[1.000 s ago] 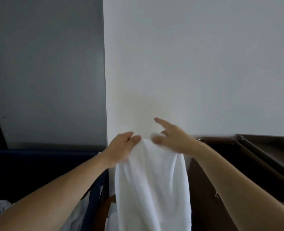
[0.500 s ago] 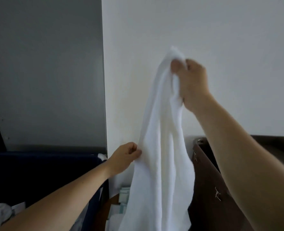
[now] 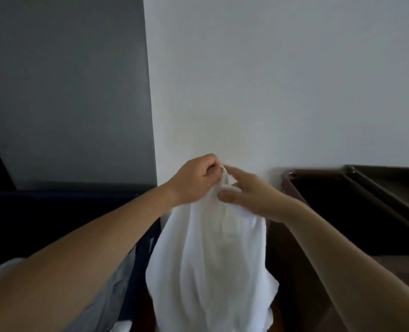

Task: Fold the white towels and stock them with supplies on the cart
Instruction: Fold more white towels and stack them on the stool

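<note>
Fingers (image 3: 209, 164) of the left hand (image 3: 193, 182) are curled tight and pinch the top corner of one white towel (image 3: 213, 259). On the right hand (image 3: 253, 200) the thumb presses the towel's front just below that corner and the index finger points straight at the left fingertips. Its other fingers are hidden behind the cloth. Two hands on one towel, close together; contact unclear. The towel hangs in loose folds before the white wall, between one dark blue bin (image 3: 54, 212) on the left holding pale fabric (image 3: 107, 303) and one brown cart (image 3: 292, 248) on the right.
</note>
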Demonstrator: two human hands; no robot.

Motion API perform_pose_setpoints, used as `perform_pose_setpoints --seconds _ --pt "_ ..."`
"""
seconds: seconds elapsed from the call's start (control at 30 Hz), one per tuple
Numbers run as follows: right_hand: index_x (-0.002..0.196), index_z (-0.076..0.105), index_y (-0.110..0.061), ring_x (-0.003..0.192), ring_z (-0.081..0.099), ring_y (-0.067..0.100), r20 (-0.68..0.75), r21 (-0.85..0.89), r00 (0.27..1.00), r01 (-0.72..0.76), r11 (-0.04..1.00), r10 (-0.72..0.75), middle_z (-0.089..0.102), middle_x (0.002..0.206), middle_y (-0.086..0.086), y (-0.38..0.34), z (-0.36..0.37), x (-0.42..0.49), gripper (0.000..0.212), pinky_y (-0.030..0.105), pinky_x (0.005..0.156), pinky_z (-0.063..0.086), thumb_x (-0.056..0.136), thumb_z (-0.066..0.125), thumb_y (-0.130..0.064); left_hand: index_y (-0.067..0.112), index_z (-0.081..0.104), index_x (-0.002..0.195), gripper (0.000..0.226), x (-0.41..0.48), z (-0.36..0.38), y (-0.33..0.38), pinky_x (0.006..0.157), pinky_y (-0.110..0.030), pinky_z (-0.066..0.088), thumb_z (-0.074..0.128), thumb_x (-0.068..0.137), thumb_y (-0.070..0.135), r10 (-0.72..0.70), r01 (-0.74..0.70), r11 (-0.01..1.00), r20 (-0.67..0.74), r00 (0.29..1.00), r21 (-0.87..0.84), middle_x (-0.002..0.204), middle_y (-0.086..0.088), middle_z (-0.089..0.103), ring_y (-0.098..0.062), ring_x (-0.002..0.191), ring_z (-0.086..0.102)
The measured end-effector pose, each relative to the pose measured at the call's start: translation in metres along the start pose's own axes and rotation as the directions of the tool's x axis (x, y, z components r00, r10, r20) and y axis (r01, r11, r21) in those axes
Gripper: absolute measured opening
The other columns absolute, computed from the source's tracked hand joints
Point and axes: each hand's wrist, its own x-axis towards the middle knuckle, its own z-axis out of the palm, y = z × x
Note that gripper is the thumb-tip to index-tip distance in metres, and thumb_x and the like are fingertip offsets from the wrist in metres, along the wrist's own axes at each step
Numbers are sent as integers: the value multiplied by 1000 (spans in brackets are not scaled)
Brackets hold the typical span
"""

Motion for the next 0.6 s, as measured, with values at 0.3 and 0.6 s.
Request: perform_pose_setpoints --seconds 0.3,0.6 --pt "64 49 -19 50 41 6 -413 37 910 63 997 -42 46 56 -10 -15 -18 17 34 26 50 34 91 67 -30 21 65 114 37 -44 39 -43 75 -28 59 65 90 49 -331 416 727 252 909 -547 105 1 74 -19 95 72" --pt "65 47 -22 59 37 14 -801 225 598 343 912 -28 39 61 -4 -43 -99 14 30 30 54 30 85 67 -33 -1 71 89 50 -43 -13 -56 68 -39 59 78 71 45 -467 379 766 -45 883 -520 85 -14 75 -35 80 72"
